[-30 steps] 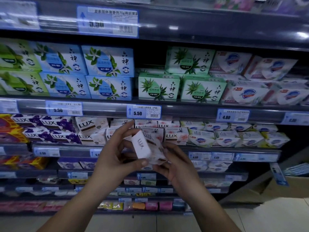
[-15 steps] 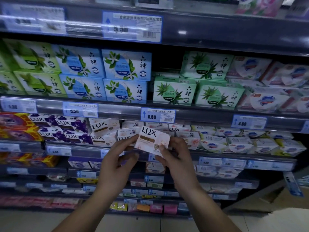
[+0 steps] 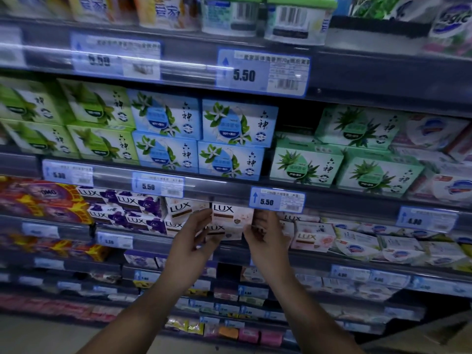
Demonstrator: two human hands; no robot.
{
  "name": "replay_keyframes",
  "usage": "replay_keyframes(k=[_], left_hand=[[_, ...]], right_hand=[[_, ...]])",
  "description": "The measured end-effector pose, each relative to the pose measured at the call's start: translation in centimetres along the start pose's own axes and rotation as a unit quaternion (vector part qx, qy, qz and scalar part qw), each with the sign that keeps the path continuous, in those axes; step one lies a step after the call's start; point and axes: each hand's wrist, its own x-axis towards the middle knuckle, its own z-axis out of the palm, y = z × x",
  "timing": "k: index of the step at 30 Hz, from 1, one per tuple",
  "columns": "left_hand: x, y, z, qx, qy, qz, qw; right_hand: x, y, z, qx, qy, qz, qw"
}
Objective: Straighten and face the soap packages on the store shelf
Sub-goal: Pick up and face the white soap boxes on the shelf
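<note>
So, the pale LUX soap box (image 3: 231,215) sits just below and left of the 5.50 price tag (image 3: 277,201), logo facing out. It's stacked on a second pale LUX box (image 3: 222,233) a bit lower from that tag. The left hand (image 3: 194,241) pinches the short end farther from the tag, and the right hand (image 3: 265,236) curls round the end right under the tag. That leaves the box caught between the two hands, clamped end to end.

My guess on handling: it's a thin cardboard carton with a solid bar inside, so light-ish but not flimsy. The edges should be stiff, with more give in the middle of the big faces. The glossy print probably makes it a bit slick. The short ends look like the right place to hold it, since squeezing the front panel could dent it. The purple LUX boxes (image 3: 143,203) are well left of the tag, too blurry to judge.
</note>
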Motion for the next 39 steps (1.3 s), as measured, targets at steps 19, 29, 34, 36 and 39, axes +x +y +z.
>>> replay_keyframes(k=[19, 29, 34, 36, 39], left_hand=[[0.0, -0.1, -1.8, 0.158, 0.003, 0.071, 0.985], [-2.0, -0.8, 0.7, 0.172, -0.014, 0.072, 0.982], [-2.3, -1.2, 6.2, 0.205, -0.096, 0.02, 0.974], [-1.6, -1.0, 8.2, 0.197, -0.093, -0.011, 0.976], [-0.5, -0.9, 10.1, 0.151, -0.077, -0.03, 0.985]], right_hand=[[-0.1, 0.1, 2.0, 0.013, 0.012, 0.045, 0.999], [-1.4, -0.3, -0.4, 0.01, 0.039, 0.072, 0.997], [-4.1, 2.9, -4.8, 0.014, 0.156, 0.109, 0.982], [-4.5, 3.7, -5.8, 0.008, 0.135, 0.126, 0.983], [-4.3, 4.2, -6.3, -0.004, 0.093, 0.128, 0.987]])
